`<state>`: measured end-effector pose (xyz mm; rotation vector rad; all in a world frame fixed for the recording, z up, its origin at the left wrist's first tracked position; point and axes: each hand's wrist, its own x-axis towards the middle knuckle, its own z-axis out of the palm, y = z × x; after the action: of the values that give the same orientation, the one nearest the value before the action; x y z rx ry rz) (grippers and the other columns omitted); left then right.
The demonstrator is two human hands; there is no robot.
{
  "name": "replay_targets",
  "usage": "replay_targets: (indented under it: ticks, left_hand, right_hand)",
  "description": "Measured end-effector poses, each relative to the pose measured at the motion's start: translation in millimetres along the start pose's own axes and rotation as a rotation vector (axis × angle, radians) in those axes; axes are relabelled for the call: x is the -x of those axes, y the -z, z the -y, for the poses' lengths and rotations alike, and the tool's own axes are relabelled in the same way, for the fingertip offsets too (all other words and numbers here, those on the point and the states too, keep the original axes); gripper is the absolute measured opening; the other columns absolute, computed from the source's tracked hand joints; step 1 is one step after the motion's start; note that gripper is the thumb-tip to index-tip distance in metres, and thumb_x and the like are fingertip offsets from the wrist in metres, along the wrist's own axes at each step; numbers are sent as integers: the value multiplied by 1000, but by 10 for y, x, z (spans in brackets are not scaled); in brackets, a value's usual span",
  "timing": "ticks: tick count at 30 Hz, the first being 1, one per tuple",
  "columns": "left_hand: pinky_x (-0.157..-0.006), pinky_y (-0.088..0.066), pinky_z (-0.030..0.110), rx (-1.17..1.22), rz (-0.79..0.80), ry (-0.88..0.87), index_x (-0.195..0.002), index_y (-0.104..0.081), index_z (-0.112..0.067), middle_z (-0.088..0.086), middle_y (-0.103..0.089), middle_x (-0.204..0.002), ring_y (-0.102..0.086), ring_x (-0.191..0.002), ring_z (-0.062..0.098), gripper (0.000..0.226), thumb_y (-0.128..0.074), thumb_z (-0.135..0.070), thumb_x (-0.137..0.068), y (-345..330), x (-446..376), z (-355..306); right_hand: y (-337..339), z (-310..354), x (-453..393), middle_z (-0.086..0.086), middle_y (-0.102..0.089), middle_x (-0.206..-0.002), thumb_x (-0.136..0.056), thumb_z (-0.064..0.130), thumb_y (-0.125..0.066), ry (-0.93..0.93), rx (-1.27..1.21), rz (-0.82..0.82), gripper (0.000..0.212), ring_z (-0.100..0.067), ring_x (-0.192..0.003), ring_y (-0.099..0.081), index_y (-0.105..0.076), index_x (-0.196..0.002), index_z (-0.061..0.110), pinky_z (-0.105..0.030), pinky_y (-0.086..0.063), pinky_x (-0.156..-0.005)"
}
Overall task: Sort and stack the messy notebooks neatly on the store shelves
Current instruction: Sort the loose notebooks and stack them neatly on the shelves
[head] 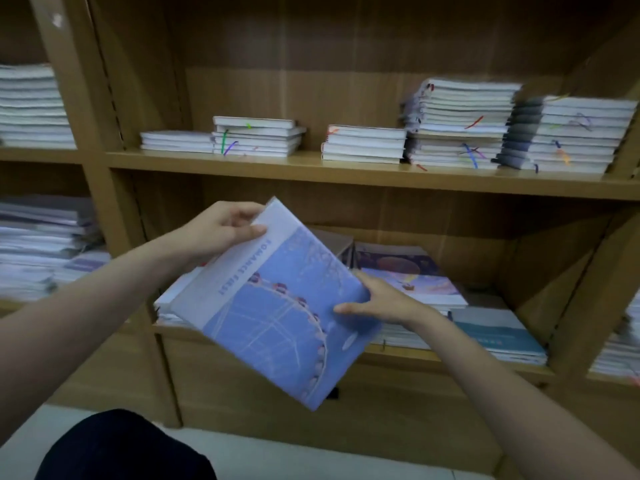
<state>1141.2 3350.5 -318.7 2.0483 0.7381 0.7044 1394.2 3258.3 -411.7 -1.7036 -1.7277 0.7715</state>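
Observation:
A blue notebook [277,306] with a Ferris wheel on its cover is held tilted in front of the lower shelf [398,355]. My left hand [221,230] pinches its upper left corner, thumb on the cover. My right hand [377,303] grips its right edge, thumb on the cover and fingers behind. Under and behind it lie more notebooks: a purple balloon-cover notebook [412,275] and a teal notebook [502,332] on loose stacks. The upper shelf [311,168] carries several stacks of white-edged notebooks [460,123] with coloured ribbons.
Wooden uprights [100,161] divide the shelving into bays. The left bay holds tall piles of notebooks [34,105] on two levels, and another pile [620,351] shows at the far right. Below the lower shelf is a wooden panel [381,420], then pale floor [277,459]. My dark-clothed knee [121,448] is at bottom left.

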Motion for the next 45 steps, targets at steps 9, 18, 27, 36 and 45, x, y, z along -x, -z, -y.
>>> replay_targets:
  ticks: [9, 18, 27, 36, 45]
  left_hand:
    - [-76, -45, 29, -405, -198, 157, -107, -62, -11, 9, -64, -110, -59, -99, 23, 17, -54, -11, -93, -213, -553, 690]
    - [-87, -49, 35, 424, 37, 344, -133, -44, -18, 4, -47, -136, -52, -109, 17, 40, -53, -24, -95, -933, -590, 760]
    - [-115, 5, 46, -915, -122, -332, -134, 26, -41, 0, 22, -155, 18, -143, 23, 103, -61, -56, -80, -968, -499, 548]
    - [-69, -42, 33, -659, -141, -394, -106, -52, -14, 5, -62, -102, -60, -93, 27, 41, -42, -51, -93, -835, -325, 827]
    - [-65, -38, 37, -105, -570, 180, -84, -56, -9, 10, -59, -76, -58, -88, 36, 27, -50, -33, -95, -505, -458, 1359]
  right_hand:
    - [536, -305, 111, -7, -68, -84, -88, 21, -64, -102, -43, -232, 13, -15, -72, -66, -63, -88, 8, -41, -51, -75]
    - [754, -205, 251, -11, -71, -94, -94, 14, -54, -213, -672, -432, 12, -22, -75, -70, -62, -101, 9, -31, -59, -61]
    - [1135, 121, 465, -17, -72, -89, -68, 36, -82, -124, -256, 68, 43, -23, -68, -71, -69, -98, 7, -30, -58, -57]
    - [949, 341, 26, 7, -66, -102, -87, 35, -65, 38, 932, -100, 20, -10, -97, -58, -67, -103, 24, -34, -46, -88]
    - [89, -86, -446, -8, -10, -156, -89, 41, -59, -254, 16, -602, 83, -32, -142, -16, -8, -151, 19, -50, -26, -110]
